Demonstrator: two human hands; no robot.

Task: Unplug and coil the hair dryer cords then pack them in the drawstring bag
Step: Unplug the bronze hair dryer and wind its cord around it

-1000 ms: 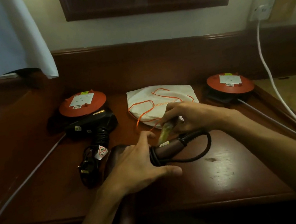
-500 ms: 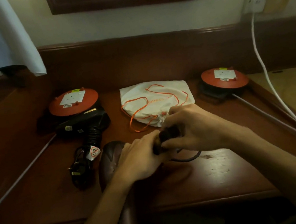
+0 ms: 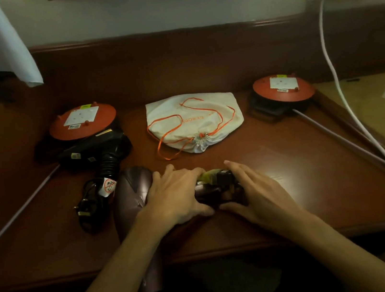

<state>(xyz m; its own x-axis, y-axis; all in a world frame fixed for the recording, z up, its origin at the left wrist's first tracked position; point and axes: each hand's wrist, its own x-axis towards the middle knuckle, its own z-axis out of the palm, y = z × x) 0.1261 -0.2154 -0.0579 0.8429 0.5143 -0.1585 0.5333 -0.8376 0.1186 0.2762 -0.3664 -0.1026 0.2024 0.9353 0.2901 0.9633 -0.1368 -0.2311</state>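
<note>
Hair dryer number two, the brown one point(image 3: 133, 205), lies low and centre in the frame on your dark wooden desk point(image 3: 294, 192). Your left hand point(image 3: 177, 198) curls over its handle, and your right hand point(image 3: 256, 191) cups the coiled cord and plug point(image 3: 220, 186). Above them sits the white drawstring bag point(image 3: 195, 120), closed. A black dryer point(image 3: 94, 151) and two orange cord reels point(image 3: 81, 120) point(image 3: 283, 88) flank it. A second ago the cord still looped loose by your right hand; it's now bundled between both hands.

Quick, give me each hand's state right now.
Left hand: grips the brown hair dryer at its handle.
Right hand: holds the coiled cord and plug against the handle.
</note>
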